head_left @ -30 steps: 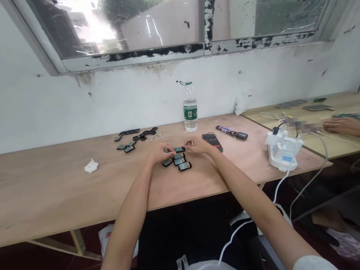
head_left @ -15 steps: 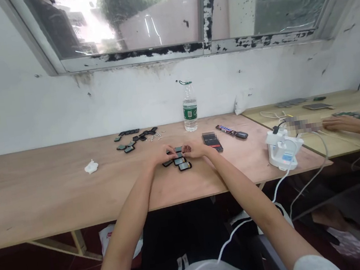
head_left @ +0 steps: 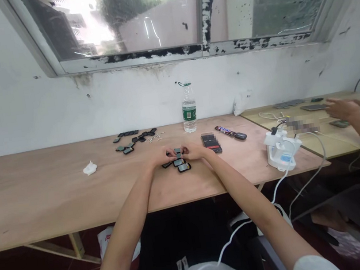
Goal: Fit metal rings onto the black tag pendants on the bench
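Several small dark modules with grey screens lie in a cluster on the wooden table, one of them (head_left: 183, 167) nearest the front edge. My left hand (head_left: 164, 156) is at the left of this cluster, its fingers bent around the edge of a small module. From the right, my right hand (head_left: 191, 151) closes its fingertips on the same small module (head_left: 178, 151). Both hands face each other, nearly touching. Farther back on the left lies another group of dark modules (head_left: 128, 147), with small white pieces (head_left: 154, 137) scattered beside it.
A water bottle (head_left: 189, 113) stands near the wall. Right of my hands lie a phone (head_left: 211, 143), a snack bar (head_left: 224, 130) and a black oval object (head_left: 241, 136). A white power strip (head_left: 280, 152) trails cables. Crumpled tissue (head_left: 90, 167) lies left. Another person's hands (head_left: 343, 108) are far right.
My hands stay over the cluster with only slight finger movement. At the far right, the other person's hands have lifted away from a green board and moved back.
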### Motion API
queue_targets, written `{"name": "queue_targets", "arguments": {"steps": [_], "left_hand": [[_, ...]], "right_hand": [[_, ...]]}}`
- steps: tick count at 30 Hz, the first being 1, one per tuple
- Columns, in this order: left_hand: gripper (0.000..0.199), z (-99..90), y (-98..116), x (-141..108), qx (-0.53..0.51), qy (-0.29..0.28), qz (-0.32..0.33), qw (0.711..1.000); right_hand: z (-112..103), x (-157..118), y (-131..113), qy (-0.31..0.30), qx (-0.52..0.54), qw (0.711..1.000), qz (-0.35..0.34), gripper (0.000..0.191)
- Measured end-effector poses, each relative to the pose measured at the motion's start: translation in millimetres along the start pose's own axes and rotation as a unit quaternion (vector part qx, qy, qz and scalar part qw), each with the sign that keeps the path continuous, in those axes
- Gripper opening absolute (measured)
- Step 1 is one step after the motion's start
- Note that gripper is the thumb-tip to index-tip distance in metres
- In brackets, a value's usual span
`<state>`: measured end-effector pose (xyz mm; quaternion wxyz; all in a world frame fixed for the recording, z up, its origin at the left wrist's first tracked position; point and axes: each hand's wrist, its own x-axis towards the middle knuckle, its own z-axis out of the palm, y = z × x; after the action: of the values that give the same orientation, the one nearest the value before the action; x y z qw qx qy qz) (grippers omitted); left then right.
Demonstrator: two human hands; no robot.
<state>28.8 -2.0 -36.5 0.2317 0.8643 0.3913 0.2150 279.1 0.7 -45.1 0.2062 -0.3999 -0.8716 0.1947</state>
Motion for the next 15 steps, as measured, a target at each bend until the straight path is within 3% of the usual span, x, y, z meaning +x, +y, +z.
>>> {"name": "queue_targets", "arguments": {"steps": [7,15], "left_hand": [[0.017,1.3,-0.1,0.4,0.006,0.01,-0.003,1.0],[0.022,-0.1,4.6,0.1,0.013,0.005,-0.009,1.0]], "right_hand": [[-0.7,1.9,-5.7,-0.005,-0.014,1.0,0.021,0.015],[-1.4,1.5,-6.4,0.009,0.006,0.999,0.032,0.018]]}}
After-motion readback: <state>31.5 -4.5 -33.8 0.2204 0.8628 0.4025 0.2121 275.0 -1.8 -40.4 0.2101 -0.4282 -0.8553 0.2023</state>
